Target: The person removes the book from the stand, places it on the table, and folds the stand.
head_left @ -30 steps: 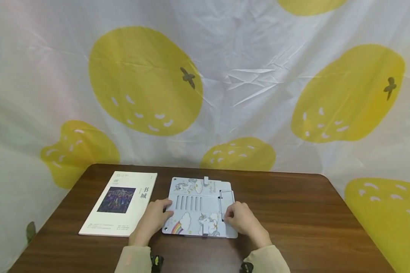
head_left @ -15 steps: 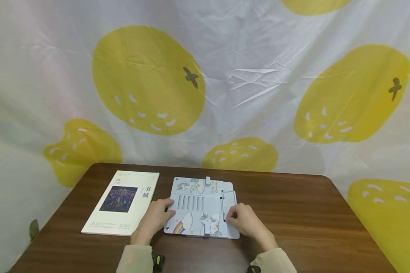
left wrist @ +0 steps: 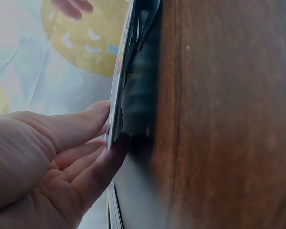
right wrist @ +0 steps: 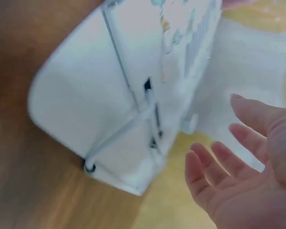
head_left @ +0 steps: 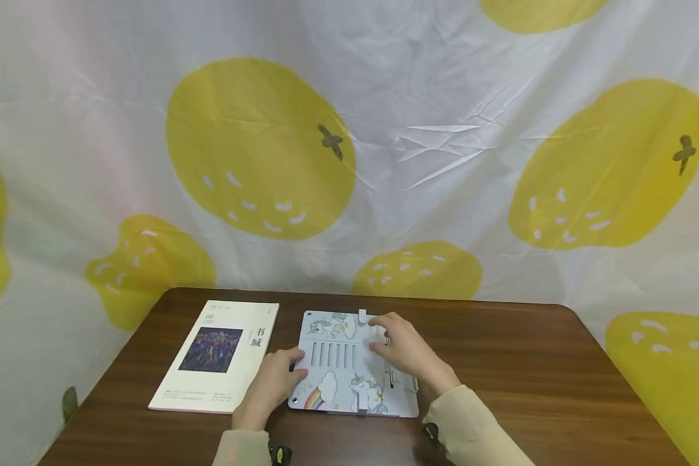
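Observation:
A pale book stand (head_left: 378,366) printed with unicorns and a rainbow lies flat on the table in the head view. My left hand (head_left: 272,382) grips its left edge. The left wrist view shows the thumb on the upper face and fingers beneath the thin panel (left wrist: 115,95). Over the stand's right part hovers my right hand (head_left: 410,349), fingers spread and loosely bent. In the right wrist view that hand (right wrist: 252,176) holds nothing and is apart from the stand. A wire bracket (right wrist: 119,131) shows on the stand's panel there, somewhat blurred. In the head view the right hand partly covers this bracket.
A white magazine (head_left: 169,391) with a dark picture lies left of the stand, close to my left forearm. The brown wooden table (head_left: 518,375) extends to the right. Behind it hangs a white cloth (head_left: 431,188) with yellow fruit prints.
My right hand has left the wire bracket at the stand's right edge and moved up and leftward over the panel, its fingers opening. The left hand keeps its grip. The head view has shifted slightly.

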A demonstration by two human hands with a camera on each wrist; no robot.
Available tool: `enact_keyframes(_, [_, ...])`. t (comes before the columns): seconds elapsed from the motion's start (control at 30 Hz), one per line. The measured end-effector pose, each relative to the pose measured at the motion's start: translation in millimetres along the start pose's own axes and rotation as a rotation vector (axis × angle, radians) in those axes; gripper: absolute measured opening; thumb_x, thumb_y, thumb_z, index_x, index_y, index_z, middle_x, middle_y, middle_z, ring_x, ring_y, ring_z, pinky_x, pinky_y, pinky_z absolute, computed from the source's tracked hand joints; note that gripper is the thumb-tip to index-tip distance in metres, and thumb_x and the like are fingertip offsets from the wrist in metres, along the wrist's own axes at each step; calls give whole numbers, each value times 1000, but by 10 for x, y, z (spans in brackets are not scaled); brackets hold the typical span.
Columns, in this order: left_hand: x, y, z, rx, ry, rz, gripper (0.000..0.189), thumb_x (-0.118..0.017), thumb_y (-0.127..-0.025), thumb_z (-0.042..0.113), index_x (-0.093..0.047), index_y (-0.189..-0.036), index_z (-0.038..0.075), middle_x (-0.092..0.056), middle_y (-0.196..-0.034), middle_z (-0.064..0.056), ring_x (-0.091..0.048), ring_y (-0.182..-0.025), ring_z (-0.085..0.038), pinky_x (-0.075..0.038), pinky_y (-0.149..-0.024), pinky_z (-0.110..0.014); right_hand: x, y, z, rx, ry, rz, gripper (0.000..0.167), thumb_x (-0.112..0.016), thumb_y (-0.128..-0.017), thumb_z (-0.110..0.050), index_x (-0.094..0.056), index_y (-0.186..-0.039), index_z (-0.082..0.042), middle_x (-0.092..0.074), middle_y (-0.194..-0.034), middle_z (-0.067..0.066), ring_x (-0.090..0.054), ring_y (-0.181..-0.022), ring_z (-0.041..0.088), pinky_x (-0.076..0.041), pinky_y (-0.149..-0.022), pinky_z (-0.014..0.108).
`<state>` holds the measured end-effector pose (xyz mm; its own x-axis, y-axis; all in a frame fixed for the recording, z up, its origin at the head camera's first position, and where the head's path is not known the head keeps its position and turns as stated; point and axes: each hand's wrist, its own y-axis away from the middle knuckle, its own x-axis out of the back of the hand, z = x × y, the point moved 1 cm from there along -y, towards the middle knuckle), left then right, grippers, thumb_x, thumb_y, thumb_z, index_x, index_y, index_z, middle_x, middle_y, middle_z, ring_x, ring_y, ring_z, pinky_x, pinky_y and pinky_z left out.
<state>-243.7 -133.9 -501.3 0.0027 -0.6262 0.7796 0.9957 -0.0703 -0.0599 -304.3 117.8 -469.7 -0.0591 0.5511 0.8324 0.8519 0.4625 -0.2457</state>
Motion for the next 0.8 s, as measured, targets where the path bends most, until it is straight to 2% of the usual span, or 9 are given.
enact_keyframes(0.1, [6,3,-13,-6,0,2,39,-73,-85,9,-65,-120,-5,-64,-120,-25,-60,-112,-40,-46,-95,-52,-107,-186,82,-39,-37,-9,45,-75,-83,-8,-61,-124,2,-59,-119,18,-58,-84,22,-49,-76,39])
enact_keyframes(0.2, [3,7,-5,-17,-12,8,39,-74,-85,10,-65,-120,-5,-64,-120,-25,-60,-112,-40,-47,-95,-51,-199,-347,154,-89,-65,-14,50,-77,-82,-9,-58,-127,3,-58,-120,20,-59,-85,24,-50,-79,41])
enact_keyframes(0.4, [13,29,38,-23,-6,8,46,-76,-84,13,-62,-123,-7,-61,-125,-25,-57,-117,-41,-43,-100,-51,-264,-566,155,-172,-58,-62,55,-76,-84,-14,-55,-132,2,-59,-125,20,-57,-112,36,-45,-95,51])
enact_keyframes(0.47, [14,35,44,-25,13,5,49,-77,-83,13,-61,-125,-8,-58,-130,-26,-53,-122,-42,-40,-103,-51,-279,-621,160,-192,-29,-89,58,-76,-84,-14,-53,-134,2,-58,-128,19,-54,-118,36,-43,-99,51])
enact_keyframes(0.63, [-13,38,35,-60,28,-17,51,-77,-83,13,-60,-127,-6,-54,-135,-24,-50,-125,-42,-38,-105,-51,-306,-692,190,-251,19,-138,62,-77,-81,-15,-52,-136,3,-58,-129,19,-53,-120,37,-42,-101,50])
enact_keyframes(0.8, [-16,28,7,-80,24,-33,51,-77,-82,13,-60,-127,-6,-53,-137,-23,-50,-125,-42,-37,-105,-52,-334,-694,209,-272,4,-167,65,-80,-79,-21,-54,-134,2,-58,-127,21,-52,-120,37,-42,-101,50])
